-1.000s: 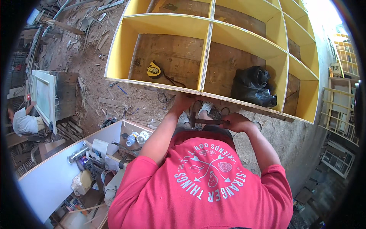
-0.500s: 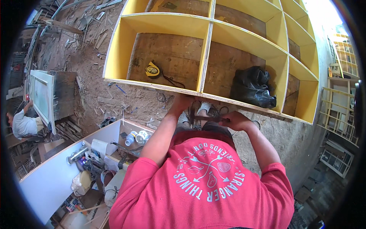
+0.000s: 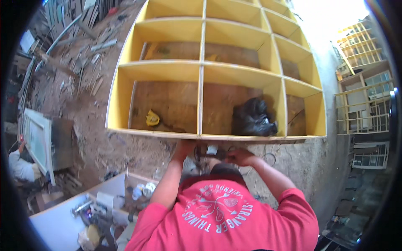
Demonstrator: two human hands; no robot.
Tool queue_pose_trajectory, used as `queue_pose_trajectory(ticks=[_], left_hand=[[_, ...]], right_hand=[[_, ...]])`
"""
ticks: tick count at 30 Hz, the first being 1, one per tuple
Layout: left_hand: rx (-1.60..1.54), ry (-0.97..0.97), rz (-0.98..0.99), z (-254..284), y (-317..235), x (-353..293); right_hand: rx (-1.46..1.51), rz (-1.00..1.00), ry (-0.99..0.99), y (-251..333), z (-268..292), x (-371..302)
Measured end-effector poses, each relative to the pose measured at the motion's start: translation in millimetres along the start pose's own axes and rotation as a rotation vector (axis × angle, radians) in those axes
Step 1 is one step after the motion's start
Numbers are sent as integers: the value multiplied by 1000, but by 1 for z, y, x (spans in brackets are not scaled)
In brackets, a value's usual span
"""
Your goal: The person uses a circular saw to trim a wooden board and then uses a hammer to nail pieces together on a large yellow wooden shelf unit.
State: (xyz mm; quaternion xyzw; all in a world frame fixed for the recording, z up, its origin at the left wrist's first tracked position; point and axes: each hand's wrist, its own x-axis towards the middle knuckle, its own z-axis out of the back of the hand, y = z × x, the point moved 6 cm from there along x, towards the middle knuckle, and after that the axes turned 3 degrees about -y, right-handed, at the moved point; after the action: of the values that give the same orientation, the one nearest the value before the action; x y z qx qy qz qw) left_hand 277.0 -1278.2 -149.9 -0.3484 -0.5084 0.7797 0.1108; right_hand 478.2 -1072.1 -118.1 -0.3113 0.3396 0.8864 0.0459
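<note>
In front of me stands a large yellow compartmented shelf unit (image 3: pixel 159 67) with a brown back panel. My left hand (image 3: pixel 184 147) is at its near bottom edge, left of the middle divider. The fingers are tucked against or under the edge and hidden. Slightly lower and to the right, my right hand (image 3: pixel 242 157) is closed around the handle of a dark hammer (image 3: pixel 214 156). Its head points left, close to my left hand. A yellow tape measure (image 3: pixel 152 118) lies in the near left compartment, and a black plastic bag (image 3: pixel 253 118) sits in the compartment beside it.
At lower left, an open white-sided box (image 3: pixel 58 219) holds cans, bottles and tools. Further left, another person (image 3: pixel 21 166) is beside a pale framed panel (image 3: pixel 39 140). Wood scraps (image 3: pixel 100 46) litter the dirt floor. Yellow lattice frames (image 3: pixel 362 111) stand at right.
My view has tilted up, so the shelf unit sits lower and more of its rows show. The hammer remains in my right hand, and my left hand stays at the near edge.
</note>
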Motion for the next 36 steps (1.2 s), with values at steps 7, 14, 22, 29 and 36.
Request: queue_pose_trajectory(ticks=[7, 14, 22, 29, 36], left_hand=[[-230, 150, 70, 10, 3, -12], [-1138, 160, 244, 33, -30, -45], [-1042, -205, 354, 28, -22, -39], [-1129, -358, 344, 35, -35, -34], [-1155, -389, 306, 36, -35, -40]], right_hand=[[19, 18, -9, 1, -14, -8], [127, -32, -6, 25, 5, -28], [235, -163, 193, 35, -24, -31], [146, -70, 26, 24, -2, -38], [147, -159, 163, 7, 13, -17]])
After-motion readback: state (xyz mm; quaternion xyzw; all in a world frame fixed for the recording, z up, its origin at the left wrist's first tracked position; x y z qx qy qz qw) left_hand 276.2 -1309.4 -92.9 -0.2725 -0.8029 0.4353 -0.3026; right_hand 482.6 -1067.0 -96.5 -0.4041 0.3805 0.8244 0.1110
